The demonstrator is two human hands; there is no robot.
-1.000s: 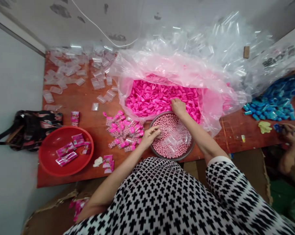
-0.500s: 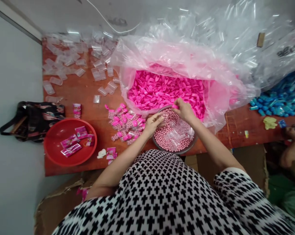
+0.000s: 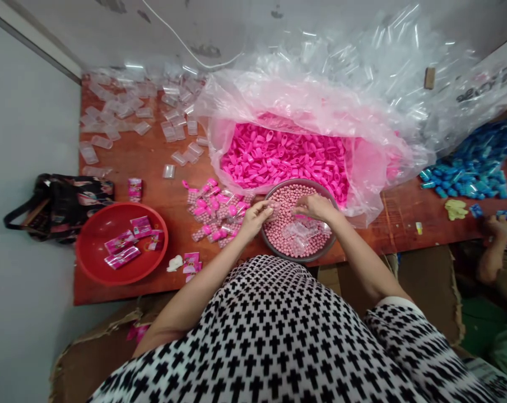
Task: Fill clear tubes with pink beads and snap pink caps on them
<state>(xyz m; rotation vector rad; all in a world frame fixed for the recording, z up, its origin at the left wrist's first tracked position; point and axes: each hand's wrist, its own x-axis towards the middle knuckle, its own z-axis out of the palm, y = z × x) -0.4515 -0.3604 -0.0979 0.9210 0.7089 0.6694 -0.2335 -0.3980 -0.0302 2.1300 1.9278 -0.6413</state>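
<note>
Over the left side of a grey basin [image 3: 266,238] of small pink beads [image 3: 284,197], my left hand [image 3: 255,219] pinches a small clear plastic container [image 3: 273,208]. My right hand [image 3: 318,207] is above the beads with its fingers curled inward. A bit of bright pink cap [image 3: 300,217] shows under its fingers, mostly hidden. Several clear containers [image 3: 297,238] lie on the beads. Behind the basin, a large plastic bag [image 3: 274,95] gapes over many bright pink caps [image 3: 287,151]. Bead-filled containers with pink caps [image 3: 213,207] are heaped left of the basin.
A red bowl [image 3: 89,263] with pink packets [image 3: 121,243] stands left, beside a black bag [image 3: 60,207]. Clear containers [image 3: 139,112] are strewn at the back left. Blue pieces [image 3: 463,173], a yellow item [image 3: 456,210] and another person's hands [image 3: 499,229] are at the right.
My right hand has moved from the basin's far rim, where it held a pink cap, down over the beads. My left hand has shifted slightly left, still with the clear container.
</note>
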